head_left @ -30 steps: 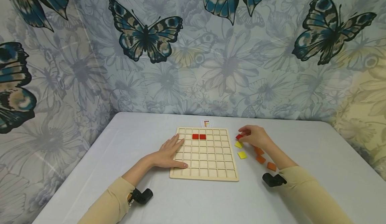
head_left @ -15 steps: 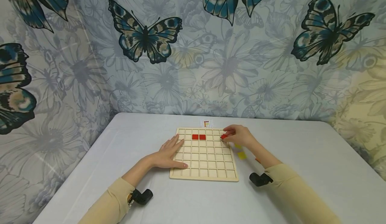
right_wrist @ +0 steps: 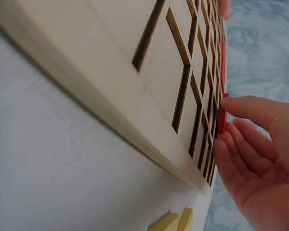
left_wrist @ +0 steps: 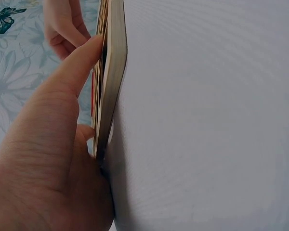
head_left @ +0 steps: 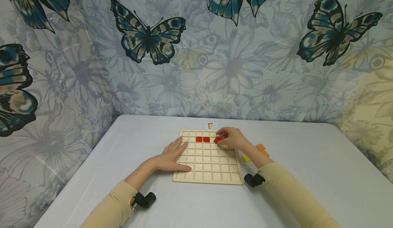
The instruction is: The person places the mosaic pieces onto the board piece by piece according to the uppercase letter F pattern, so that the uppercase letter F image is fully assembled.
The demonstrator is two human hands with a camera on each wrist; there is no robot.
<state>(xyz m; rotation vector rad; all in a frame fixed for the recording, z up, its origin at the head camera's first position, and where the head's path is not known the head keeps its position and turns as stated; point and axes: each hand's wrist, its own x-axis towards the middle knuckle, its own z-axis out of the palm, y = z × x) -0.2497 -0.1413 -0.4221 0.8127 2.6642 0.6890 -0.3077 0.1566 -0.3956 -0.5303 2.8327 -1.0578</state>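
A wooden grid board (head_left: 207, 159) lies on the white table, with two red square tiles (head_left: 202, 139) side by side in one of its far rows. My left hand (head_left: 172, 156) rests spread on the board's left edge, fingers straight and thumb over the near-left cells; its thumb also shows in the left wrist view. Over the right part of the same row, my right hand (head_left: 232, 138) pinches another red tile (head_left: 217, 139) between thumb and fingers. In the right wrist view this red tile (right_wrist: 222, 115) stands tilted close over the grid.
Behind the board lies a small printed pattern card (head_left: 210, 126). To its right are a yellow tile (head_left: 246, 158) and orange tiles (head_left: 260, 147), partly hidden by my right forearm. A butterfly-patterned cloth (head_left: 196, 67) hangs behind the table.
My right hand has carried the red tile leftward from the loose tiles beside the board to above the grid, near the two red tiles. The left hand stays in place.
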